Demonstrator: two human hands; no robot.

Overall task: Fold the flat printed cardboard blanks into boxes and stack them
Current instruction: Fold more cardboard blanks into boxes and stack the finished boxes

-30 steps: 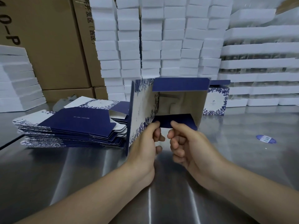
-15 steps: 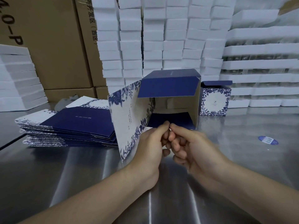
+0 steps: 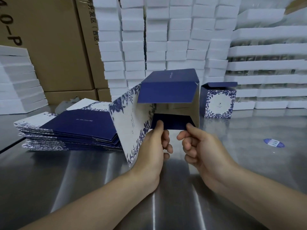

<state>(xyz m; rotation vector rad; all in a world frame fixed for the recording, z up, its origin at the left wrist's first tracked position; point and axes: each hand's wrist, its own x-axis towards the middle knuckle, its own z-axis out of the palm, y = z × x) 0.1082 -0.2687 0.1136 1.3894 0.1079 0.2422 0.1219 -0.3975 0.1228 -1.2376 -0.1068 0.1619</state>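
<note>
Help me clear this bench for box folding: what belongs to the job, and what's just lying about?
Job: half-folded box, pile of flat blanks, finished box.
Lying about: blue sticker, brown cartons, white foam stacks.

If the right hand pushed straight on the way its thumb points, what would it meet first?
The lower navy flap of the half-folded box. The right hand has its thumb tip at that flap's near edge, though actual contact is hard to confirm.
</note>
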